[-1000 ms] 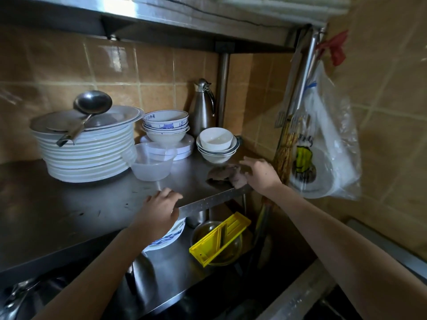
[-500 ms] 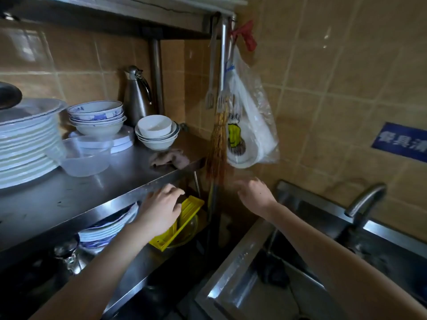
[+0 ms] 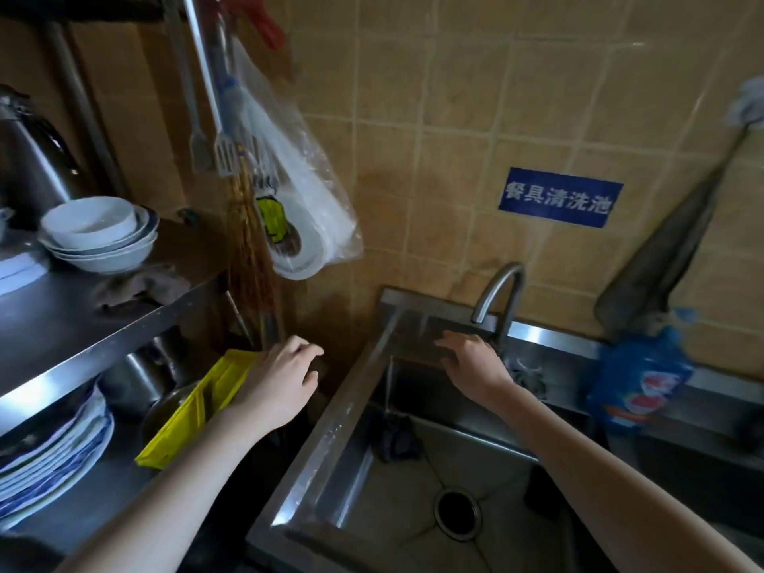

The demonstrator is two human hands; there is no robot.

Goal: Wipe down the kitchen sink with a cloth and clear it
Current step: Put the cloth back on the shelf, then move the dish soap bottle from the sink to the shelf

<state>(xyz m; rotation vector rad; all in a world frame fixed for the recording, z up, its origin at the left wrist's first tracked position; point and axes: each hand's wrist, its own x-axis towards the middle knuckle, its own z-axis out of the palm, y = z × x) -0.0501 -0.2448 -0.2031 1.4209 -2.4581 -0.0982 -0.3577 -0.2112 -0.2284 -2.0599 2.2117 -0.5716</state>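
Note:
A steel sink (image 3: pixel 330 432) fills the lower middle, with a round drain (image 3: pixel 457 512) in its floor. A dark cloth (image 3: pixel 397 438) lies crumpled in the basin's far left corner. A curved faucet (image 3: pixel 498 295) rises at the back rim. My right hand (image 3: pixel 475 366) hovers over the basin just left of the faucet base, fingers apart, holding nothing. My left hand (image 3: pixel 283 380) hangs between the shelf rack and the sink's left rim, fingers loosely curled, empty. A brownish rag (image 3: pixel 140 285) lies on the upper shelf at the left.
A steel rack (image 3: pixel 82 324) at the left carries stacked bowls (image 3: pixel 99 235), plates (image 3: pixel 53 448), a yellow tray (image 3: pixel 198 407) and a kettle (image 3: pixel 29 159). Utensils and a bagged paper roll (image 3: pixel 306 200) hang by the wall. A blue detergent bag (image 3: pixel 641 378) sits on the sink's right ledge.
My view has swung right from the shelf to the sink. My right hand left the brownish rag on the shelf and moved over the basin; my left hand came off the shelf edge.

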